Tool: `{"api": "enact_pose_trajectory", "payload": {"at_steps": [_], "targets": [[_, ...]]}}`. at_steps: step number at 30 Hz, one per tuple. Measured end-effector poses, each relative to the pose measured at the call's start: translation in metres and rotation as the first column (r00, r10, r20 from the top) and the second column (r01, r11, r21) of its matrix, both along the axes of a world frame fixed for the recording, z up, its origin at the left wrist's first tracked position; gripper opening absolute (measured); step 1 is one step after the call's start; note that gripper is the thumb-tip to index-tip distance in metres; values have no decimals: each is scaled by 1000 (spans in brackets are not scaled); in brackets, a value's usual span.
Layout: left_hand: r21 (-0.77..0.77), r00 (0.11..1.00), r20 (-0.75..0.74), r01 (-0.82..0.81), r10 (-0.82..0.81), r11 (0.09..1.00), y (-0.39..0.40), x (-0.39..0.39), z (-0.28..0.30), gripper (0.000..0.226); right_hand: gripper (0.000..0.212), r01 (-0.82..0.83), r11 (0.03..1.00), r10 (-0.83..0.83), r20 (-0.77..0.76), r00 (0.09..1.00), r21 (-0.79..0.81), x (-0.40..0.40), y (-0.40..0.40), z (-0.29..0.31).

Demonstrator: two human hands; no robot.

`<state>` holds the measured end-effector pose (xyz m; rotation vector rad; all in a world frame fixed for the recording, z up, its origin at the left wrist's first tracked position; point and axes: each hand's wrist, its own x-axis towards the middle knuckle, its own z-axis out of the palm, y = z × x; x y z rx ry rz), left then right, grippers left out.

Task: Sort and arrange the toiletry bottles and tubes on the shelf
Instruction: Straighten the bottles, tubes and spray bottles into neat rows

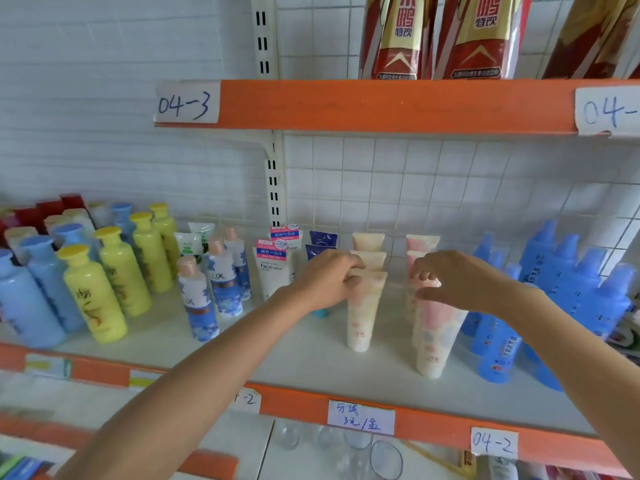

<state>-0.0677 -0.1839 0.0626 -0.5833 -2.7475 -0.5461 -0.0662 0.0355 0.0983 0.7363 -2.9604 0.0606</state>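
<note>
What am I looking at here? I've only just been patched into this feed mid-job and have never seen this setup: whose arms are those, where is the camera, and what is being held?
There is no machine. One wide-angle camera sits on a person's head and looks forward and down, so the two bare arms coming up from the bottom are that person's own.

The left hand grips the top of the front cream tube. The right hand curls its fingers over the top of the front pink tube; whether it grips or only touches is unclear.

Both tubes stand cap-down on the white shelf, each at the front of a short row. To the left stand yellow bottles, light blue bottles, Lux bottles and white facial tubes. To the right stand blue bottles. The orange edge carries a handwritten 04-2 label.
</note>
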Motion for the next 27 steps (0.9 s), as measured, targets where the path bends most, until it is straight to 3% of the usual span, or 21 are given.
{"api": "enact_pose_trajectory", "payload": {"at_steps": [7,14,19,23,27], "targets": [[-151,995,-49,-91,85,984,-82,38,13,26,31,-174,984,177,-140,974,33,8,-84,9],[18,967,-170,-191,191,981,-201,56,29,16,35,-258,960,252,-61,966,-112,10,-192,1],[82,942,-158,-285,295,955,-280,56,25,12,37,-231,936,240,0,971,-264,8,-277,-7],[68,961,-102,-251,257,965,-318,50,14,14,46,-156,909,186,41,982,-388,10,-327,-17],[83,985,-63,-154,159,985,-333,42,4,18,49,-69,954,115,145,983,-291,14,-356,-31]]}}
